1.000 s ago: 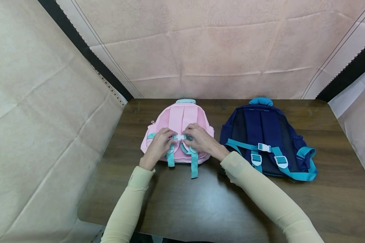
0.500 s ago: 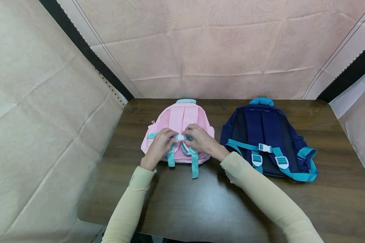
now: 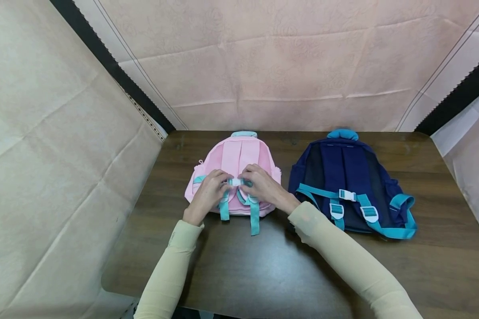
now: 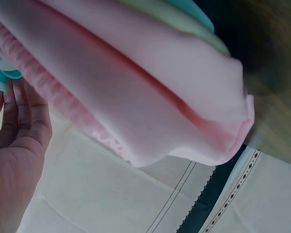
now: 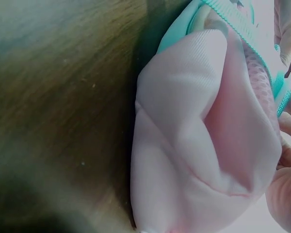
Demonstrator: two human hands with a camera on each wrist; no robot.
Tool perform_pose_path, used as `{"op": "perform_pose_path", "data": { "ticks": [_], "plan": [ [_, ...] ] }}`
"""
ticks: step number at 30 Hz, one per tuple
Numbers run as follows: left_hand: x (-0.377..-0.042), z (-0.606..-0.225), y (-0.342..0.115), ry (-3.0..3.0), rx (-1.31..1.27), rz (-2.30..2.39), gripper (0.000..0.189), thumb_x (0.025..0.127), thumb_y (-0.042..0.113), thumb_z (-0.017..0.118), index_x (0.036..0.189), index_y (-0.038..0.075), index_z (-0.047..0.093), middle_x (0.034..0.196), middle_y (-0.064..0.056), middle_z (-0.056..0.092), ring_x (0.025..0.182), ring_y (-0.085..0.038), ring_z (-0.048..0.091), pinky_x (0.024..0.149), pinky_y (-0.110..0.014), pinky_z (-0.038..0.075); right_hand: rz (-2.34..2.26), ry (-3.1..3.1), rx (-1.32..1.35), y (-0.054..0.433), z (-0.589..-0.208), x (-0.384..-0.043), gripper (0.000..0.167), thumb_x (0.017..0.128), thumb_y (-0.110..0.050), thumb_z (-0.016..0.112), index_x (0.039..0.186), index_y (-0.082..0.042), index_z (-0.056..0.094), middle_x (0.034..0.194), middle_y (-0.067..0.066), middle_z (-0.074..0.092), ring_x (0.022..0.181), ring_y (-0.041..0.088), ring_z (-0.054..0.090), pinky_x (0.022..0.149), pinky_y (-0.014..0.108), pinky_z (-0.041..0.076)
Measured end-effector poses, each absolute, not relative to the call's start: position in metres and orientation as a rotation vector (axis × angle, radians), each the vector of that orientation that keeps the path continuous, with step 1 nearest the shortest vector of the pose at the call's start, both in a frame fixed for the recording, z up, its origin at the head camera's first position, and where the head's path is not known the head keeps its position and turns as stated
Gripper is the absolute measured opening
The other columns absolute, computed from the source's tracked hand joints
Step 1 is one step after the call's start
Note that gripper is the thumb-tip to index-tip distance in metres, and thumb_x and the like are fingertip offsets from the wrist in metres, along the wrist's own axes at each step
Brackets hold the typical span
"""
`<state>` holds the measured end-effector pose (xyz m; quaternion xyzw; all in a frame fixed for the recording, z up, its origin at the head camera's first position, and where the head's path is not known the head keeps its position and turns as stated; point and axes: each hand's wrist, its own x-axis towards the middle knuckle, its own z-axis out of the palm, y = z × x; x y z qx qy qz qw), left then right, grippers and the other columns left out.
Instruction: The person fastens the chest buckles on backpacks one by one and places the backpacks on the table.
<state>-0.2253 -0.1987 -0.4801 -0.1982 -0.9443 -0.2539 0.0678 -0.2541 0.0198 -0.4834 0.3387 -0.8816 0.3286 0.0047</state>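
A small pink backpack with turquoise straps lies on the table, its strap side facing up. Across its middle, a white buckle joins the turquoise chest strap. My left hand pinches the buckle's left end between thumb and fingers. From the other side, my right hand pinches its right end, where the turquoise strap meets it. In the left wrist view the pink bag's side covers most of the picture, and the left hand's fingers reach up to turquoise webbing. Fingertips partly hide the buckle.
To the right lies a larger navy backpack with turquoise straps and white buckles, close to my right forearm. Both bags rest on a dark wooden table. Pale cloth hangs behind the table and on its left side.
Both hands stay at the buckle in nearly the same pose. The whole head view shifts only very slightly; neither backpack has visibly moved on the table.
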Motion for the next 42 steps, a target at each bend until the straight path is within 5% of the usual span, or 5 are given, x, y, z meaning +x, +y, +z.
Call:
{"op": "perform_pose_path", "data": {
  "ticks": [20,27,36,42],
  "plan": [
    [-0.234,-0.492,-0.201,-2.818,-0.664,-0.686,0.030,0.095,0.019,0.085,0.119,0.003,0.078,0.120,-0.013,0.076,0.112,-0.029,0.069,0.098,-0.045,0.062,0.981,-2.751,1.020,0.026,-0.483,-0.252,0.036,0.099,-0.020,0.082,0.130,-0.001,0.078,0.127,0.016,0.075,0.115,0.027,0.068,0.105,0.042,0.063],
    [-0.253,-0.523,-0.218,-2.754,-0.725,-0.759,0.034,0.100,0.036,0.080,0.122,0.009,0.078,0.122,-0.006,0.075,0.109,-0.022,0.066,0.095,-0.035,0.060,0.942,-2.769,0.961,0.034,-0.477,-0.248,0.039,0.101,-0.020,0.079,0.133,0.000,0.076,0.130,0.018,0.075,0.121,0.031,0.069,0.106,0.044,0.063],
    [-0.239,-0.494,-0.204,-2.811,-0.656,-0.729,0.032,0.096,0.020,0.085,0.122,0.003,0.077,0.123,-0.013,0.075,0.113,-0.030,0.068,0.101,-0.048,0.061,0.929,-2.803,0.858,0.054,-0.471,-0.244,0.041,0.103,-0.023,0.077,0.137,-0.001,0.073,0.130,0.018,0.073,0.117,0.030,0.066,0.102,0.045,0.064],
    [-0.234,-0.490,-0.201,-2.863,-0.592,-0.714,0.033,0.097,0.025,0.084,0.123,0.005,0.078,0.126,-0.012,0.075,0.118,-0.029,0.067,0.106,-0.047,0.060,0.976,-2.789,0.797,0.072,-0.472,-0.241,0.043,0.102,-0.022,0.077,0.139,0.000,0.072,0.134,0.019,0.072,0.121,0.033,0.063,0.102,0.047,0.063]
  ]
}}
